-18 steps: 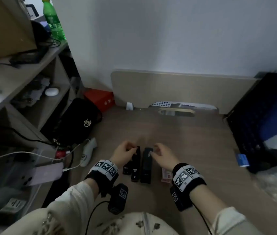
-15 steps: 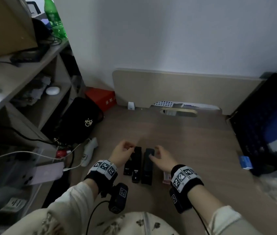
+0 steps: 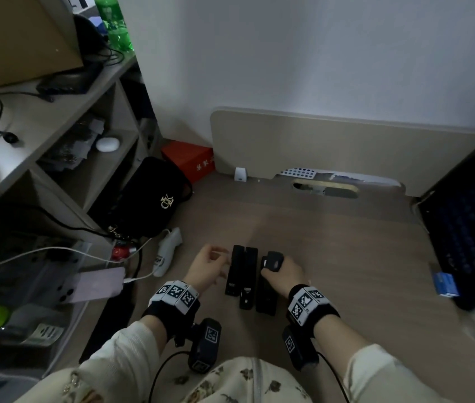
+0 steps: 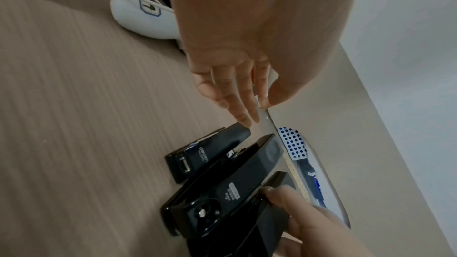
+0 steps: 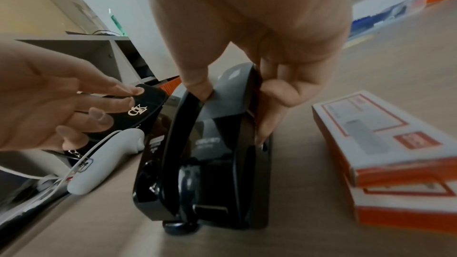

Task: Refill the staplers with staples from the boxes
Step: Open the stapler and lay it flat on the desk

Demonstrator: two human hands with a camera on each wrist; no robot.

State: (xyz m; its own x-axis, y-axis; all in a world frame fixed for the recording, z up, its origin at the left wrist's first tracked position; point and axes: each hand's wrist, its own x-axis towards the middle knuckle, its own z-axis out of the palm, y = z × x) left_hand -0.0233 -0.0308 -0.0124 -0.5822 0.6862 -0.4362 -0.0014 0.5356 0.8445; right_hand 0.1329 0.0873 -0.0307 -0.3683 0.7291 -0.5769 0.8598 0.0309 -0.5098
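Three black staplers lie side by side on the wooden desk: a small one (image 3: 234, 271) at the left, a longer one (image 3: 248, 279) in the middle, and a right stapler (image 3: 268, 286). My right hand (image 3: 284, 271) grips the top arm of the right stapler (image 5: 222, 124), thumb on one side and fingers on the other. My left hand (image 3: 208, 267) hovers beside the small stapler (image 4: 210, 149), fingers relaxed and holding nothing. Two stacked orange-and-white staple boxes (image 5: 385, 140) lie just right of the gripped stapler; in the head view my right hand hides them.
A white device (image 3: 166, 254) with cables, a black bag (image 3: 149, 199) and a pink phone (image 3: 94, 286) crowd the desk's left. A shelf unit (image 3: 56, 135) stands beyond them. A small blue box (image 3: 445, 285) and a dark crate (image 3: 468, 216) sit at the right. A board (image 3: 332, 146) leans on the back wall.
My right hand has closed around the top of the right stapler, which it was only reaching for before. My left hand stays beside the small stapler.
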